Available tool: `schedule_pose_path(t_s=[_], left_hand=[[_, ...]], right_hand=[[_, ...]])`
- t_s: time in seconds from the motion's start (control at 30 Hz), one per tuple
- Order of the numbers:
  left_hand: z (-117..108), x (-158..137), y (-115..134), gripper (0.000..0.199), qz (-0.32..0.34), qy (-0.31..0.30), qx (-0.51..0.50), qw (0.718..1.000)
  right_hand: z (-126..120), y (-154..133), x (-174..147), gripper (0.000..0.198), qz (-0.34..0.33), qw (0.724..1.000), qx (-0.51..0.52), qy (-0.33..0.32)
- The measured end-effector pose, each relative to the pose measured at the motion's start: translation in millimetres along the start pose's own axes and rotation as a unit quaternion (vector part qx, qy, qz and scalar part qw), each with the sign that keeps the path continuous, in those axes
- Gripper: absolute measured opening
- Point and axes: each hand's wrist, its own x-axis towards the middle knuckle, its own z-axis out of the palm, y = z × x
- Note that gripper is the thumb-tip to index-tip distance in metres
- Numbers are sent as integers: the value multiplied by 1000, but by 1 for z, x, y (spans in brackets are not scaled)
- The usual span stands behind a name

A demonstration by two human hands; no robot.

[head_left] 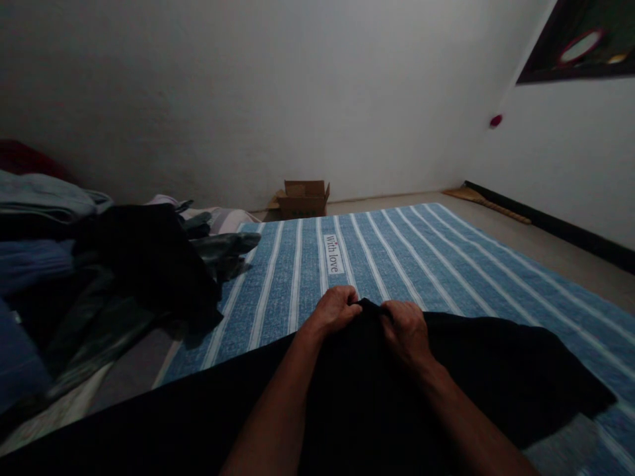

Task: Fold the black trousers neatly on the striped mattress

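A large black garment (pixel 364 396) spreads across the front of the view, its kind hard to tell in the dim light. My left hand (pixel 337 311) grips its far edge, fingers curled into the fabric. Just to the right, my right hand (pixel 407 327) pinches the same edge, and a small bunched fold of black cloth rises between the two hands. Beneath lies a blue and white striped mat (pixel 397 264) with a "With love" label (pixel 333 254) beyond my hands. A bit of grey cloth (pixel 565 446) shows under the garment at the lower right.
At the left is a heap of clothes (pixel 149 258), dark and blue pieces mostly. An open cardboard box (pixel 302 198) stands by the back wall. A brown rope-like item (pixel 489 201) lies on the floor near the black skirting at the right. A dark-framed window (pixel 585 39) is upper right.
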Motion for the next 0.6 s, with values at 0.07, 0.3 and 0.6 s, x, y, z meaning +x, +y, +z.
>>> schedule_pose_path(t_s=[0.07,0.3,0.6], left_hand=[[0,0,-1,8,3,-9,-30,999],[0,1,-3,12,5,-11,-93,996],[11,6,-13,18,6,12,-140,990]], right_hand=[[0,0,0,16,-6,1000,6,10],[-1,1,0,15,-14,1000,7,15],[4,4,-1,16,-18,999,-23,18]])
